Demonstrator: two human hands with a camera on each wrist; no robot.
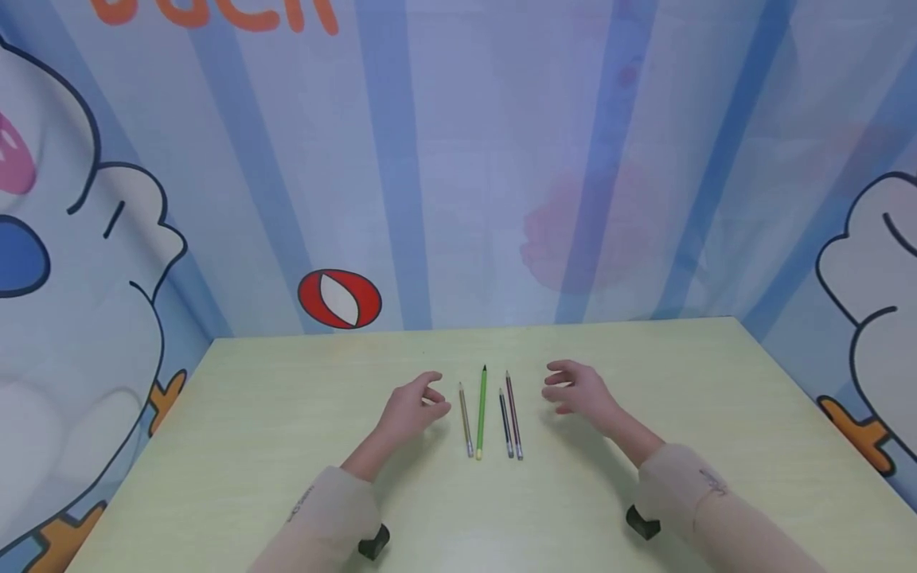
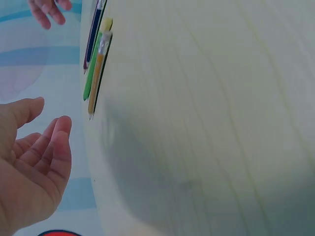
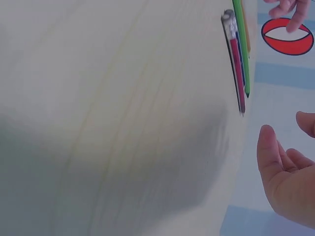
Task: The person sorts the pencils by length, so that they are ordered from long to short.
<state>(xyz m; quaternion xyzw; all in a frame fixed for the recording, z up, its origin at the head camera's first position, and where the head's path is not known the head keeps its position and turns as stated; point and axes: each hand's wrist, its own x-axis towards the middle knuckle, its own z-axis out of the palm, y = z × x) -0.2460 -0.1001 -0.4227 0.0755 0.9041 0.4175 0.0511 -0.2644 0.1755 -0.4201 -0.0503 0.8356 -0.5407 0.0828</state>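
Blue striped backdrop (image 1: 494,159) above a pale yellow table (image 1: 286,414)

The backdrop fills the upper half of the head view, and the wood-grained table spreads across the lower half. A white cartoon figure (image 1: 64,358) with a dark outline runs down the left edge; a smaller stretch of similar white print (image 1: 888,342) shows at the right edge. Two light beige sleeves come in from below, the left sleeve (image 1: 322,517) at lower left of centre, the right sleeve (image 1: 709,501) at lower right.

The left hand (image 1: 411,410) and the right hand (image 1: 583,394) are raised over the table, one on each side of its centre. Both are half open, fingers loosely bent and thumb apart from them, and neither has hold of anything.

Four pencils lie between the hands near the centre of the frame, tips toward the top. Longest is the green pencil (image 1: 481,414), then the dark red pencil (image 1: 513,414) at the right end of the group. The tan pencil (image 1: 466,422), leftmost, lies just beside the green one and nearest the left hand. Shortest is the dark blue pencil (image 1: 505,426), close alongside the dark red one.
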